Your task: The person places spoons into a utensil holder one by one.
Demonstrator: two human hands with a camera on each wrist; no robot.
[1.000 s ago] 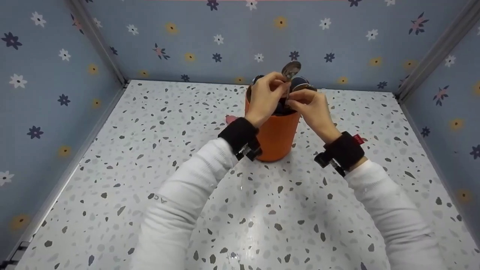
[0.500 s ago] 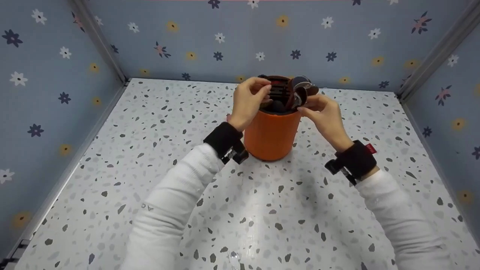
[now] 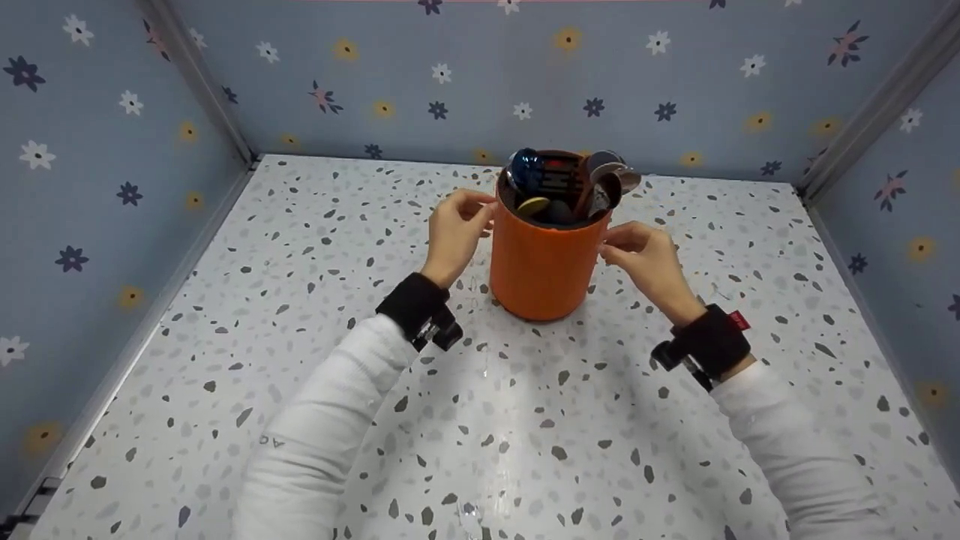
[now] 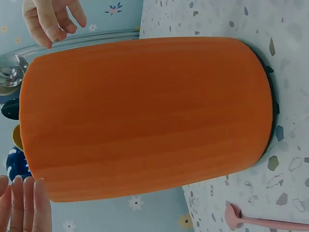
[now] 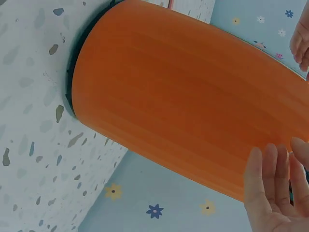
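In the head view an orange utensil holder stands upright on the speckled table. My left hand is at its left side, fingertips right at the wall just below the rim. On the opposite side my right hand has its fingertips close to the wall, a bit lower. Both wrist views show the fingers extended, with nothing gripped. Inside the holder are a dark slotted utensil, a glossy blue rounded piece, a yellow-topped piece, a black rounded end and several metal spoons leaning right.
A pink long-handled utensil lies on the table left of the holder, as the left wrist view shows. Blue flowered panels close off the back and both sides. Black straps with cameras circle both wrists.
Both hands held a spoon over the holder one second ago. It now rests inside, at the right. My left hand has moved left and down, my right hand right and down, to the holder's sides.
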